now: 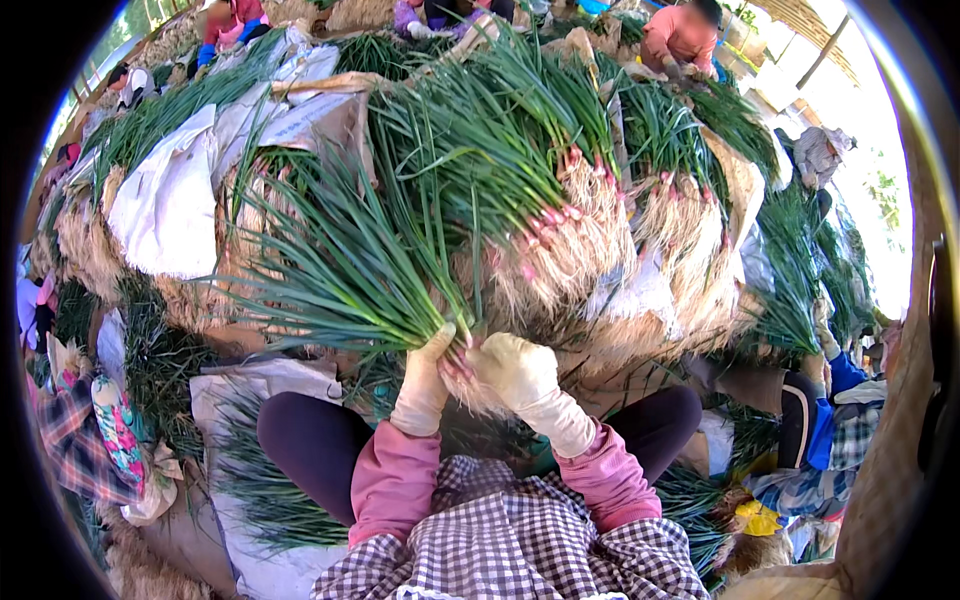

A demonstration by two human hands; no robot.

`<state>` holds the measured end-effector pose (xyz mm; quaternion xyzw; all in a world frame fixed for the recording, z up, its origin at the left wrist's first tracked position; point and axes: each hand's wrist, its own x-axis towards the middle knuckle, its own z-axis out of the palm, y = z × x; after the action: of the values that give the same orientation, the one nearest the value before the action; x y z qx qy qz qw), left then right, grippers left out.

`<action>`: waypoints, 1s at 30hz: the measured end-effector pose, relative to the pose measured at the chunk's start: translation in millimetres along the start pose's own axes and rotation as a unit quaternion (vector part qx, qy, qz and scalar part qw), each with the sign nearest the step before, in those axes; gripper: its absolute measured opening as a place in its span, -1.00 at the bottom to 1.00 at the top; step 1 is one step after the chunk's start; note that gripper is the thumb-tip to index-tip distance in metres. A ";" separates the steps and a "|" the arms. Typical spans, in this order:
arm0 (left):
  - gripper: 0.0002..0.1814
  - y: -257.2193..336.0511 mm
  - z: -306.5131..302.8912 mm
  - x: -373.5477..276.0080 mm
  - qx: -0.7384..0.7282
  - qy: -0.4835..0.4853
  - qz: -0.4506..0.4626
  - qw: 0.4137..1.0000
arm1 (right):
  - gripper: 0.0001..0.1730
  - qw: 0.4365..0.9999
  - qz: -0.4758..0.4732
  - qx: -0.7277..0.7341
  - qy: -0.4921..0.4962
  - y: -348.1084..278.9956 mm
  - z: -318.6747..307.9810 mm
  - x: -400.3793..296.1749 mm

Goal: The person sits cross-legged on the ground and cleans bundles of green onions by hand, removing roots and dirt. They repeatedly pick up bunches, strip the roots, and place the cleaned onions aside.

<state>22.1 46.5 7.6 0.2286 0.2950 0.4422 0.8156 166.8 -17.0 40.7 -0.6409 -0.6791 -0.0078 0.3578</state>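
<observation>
My left hand (429, 379), in a pale glove, is closed around a bunch of green onions (375, 277) just above its roots. The long green leaves fan out up and to the left; the reddish bulbs and pale roots hang between my hands. My right hand (517, 371), gloved too, is curled at the right side of the bulbs. Its fingers are turned away, so whether it grips a stalk cannot be told. Beyond my hands lies a large heap of green onions (480, 165), with reddish bulbs and long pale roots (555, 262) facing me.
A white woven sack (169, 202) lies over the heap at left. Another sack (277, 574) beside my knee bears loose green leaves (270, 480). A co-worker (679, 37) sits across the heap; another person's gloved hand (825, 330) holds a bunch at right.
</observation>
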 end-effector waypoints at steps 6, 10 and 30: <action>-0.72 0.0 -4.8 -6.9 0.065 -0.036 -0.031 0.997 | -0.47 0.962 0.120 0.000 -0.245 14.3 -6.7 10.2; -0.85 -0.5 5.3 -9.9 0.015 -0.019 -0.006 1.000 | -0.40 0.942 0.245 0.167 -0.159 2.2 -2.3 45.8; -0.57 41.9 -7.1 -33.7 -0.157 -0.170 0.014 0.973 | -0.37 0.997 -0.053 -0.052 -0.013 2.2 31.1 62.3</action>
<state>-21.9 39.5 38.4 0.1740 0.0755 0.4489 0.8732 158.7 51.8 47.5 -0.6218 -0.7152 -0.0539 0.3145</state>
